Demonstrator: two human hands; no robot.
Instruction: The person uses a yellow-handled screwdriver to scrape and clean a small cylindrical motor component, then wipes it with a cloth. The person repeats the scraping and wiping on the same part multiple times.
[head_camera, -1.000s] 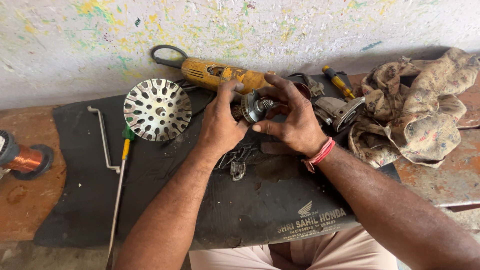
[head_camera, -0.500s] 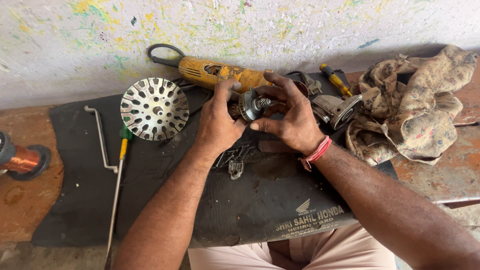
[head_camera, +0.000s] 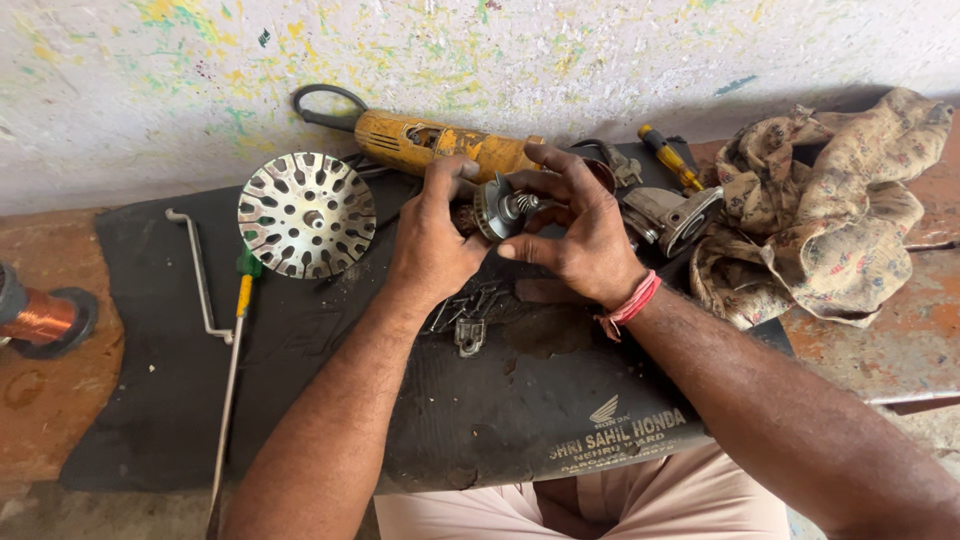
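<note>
Head view: both hands gripped a small metal geared rotor part (head_camera: 503, 208) above the black mat (head_camera: 300, 400) on the tabletop (head_camera: 50, 420). Left hand (head_camera: 437, 243) clasped its left end; right hand (head_camera: 580, 235) pinched its toothed end. Yellow grinder body (head_camera: 440, 145) lay just behind, slotted metal disc (head_camera: 306, 214) to the left.

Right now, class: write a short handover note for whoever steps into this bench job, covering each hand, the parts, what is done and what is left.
Left hand and right hand together hold a small geared metal part above the black mat.
Yellow grinder body lies by the wall; its grey gear head lies apart, so the tool is dismantled.
Slotted metal disc and screwdriver lie to the left.
Left: reassembly, not begun.
</note>
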